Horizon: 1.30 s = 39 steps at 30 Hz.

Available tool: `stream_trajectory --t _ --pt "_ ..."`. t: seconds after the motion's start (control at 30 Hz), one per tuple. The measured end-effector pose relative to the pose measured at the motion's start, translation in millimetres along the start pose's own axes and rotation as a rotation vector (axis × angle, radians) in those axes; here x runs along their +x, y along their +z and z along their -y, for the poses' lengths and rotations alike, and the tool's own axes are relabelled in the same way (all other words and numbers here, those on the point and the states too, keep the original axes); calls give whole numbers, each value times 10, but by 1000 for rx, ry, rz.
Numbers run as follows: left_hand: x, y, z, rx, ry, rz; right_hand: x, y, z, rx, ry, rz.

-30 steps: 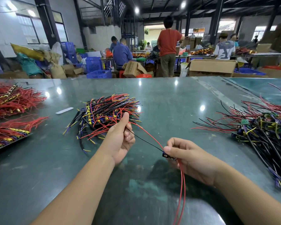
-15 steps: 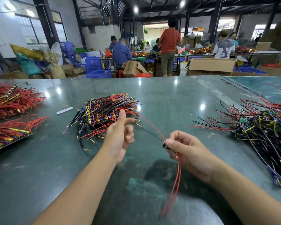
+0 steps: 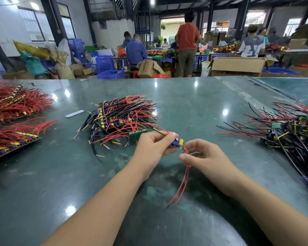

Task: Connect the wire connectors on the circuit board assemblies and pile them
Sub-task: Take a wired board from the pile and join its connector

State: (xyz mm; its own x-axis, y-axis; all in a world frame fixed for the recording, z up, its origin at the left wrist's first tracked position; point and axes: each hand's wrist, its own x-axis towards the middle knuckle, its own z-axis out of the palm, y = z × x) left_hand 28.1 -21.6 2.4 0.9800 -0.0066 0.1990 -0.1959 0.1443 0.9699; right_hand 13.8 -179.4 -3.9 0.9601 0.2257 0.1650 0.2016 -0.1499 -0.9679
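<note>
Over the green table, my left hand (image 3: 154,145) pinches a small circuit board assembly (image 3: 177,142) with a blue and a yellow part on it. My right hand (image 3: 202,157) is just right of it, fingers curled, pinching the red wires (image 3: 182,183) that hang from the board toward me. A pile of assemblies (image 3: 121,118) with red, black and yellow wires lies just beyond my left hand. Another tangled heap of assemblies (image 3: 292,134) lies at the right.
Bundles of red wires (image 3: 12,103) lie at the far left, some on a dark tray (image 3: 11,153). A white strip (image 3: 74,113) lies left of the middle pile. Beyond the table's far edge are people, cardboard boxes (image 3: 236,65) and blue crates (image 3: 105,63).
My hands have come together. The left hand let go of the stretched wire and now holds the board; the right hand shifted from the board to the red wires below it.
</note>
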Motion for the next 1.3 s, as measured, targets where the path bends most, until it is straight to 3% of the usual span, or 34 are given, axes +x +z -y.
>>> stream_trajectory --t 0.2,0.43,0.7,0.83,1.1,1.3 --pt "-59 27 -18 24 -24 89 -13 12 8 49 -33 -76" --pt "-31 -20 -45 -15 -5 37 41 -58 4 216 36 -94" --pt "-53 -74 -67 39 -124 202 7 -325 109 228 295 173" --pt "-71 -68 -85 82 -148 280 -22 -359 178 160 381 214" --pt "-81 -84 -88 50 -137 214 -59 -327 187 0 287 253" --pt "-66 -86 -70 90 -122 160 -5 -436 111 -553 94 158"
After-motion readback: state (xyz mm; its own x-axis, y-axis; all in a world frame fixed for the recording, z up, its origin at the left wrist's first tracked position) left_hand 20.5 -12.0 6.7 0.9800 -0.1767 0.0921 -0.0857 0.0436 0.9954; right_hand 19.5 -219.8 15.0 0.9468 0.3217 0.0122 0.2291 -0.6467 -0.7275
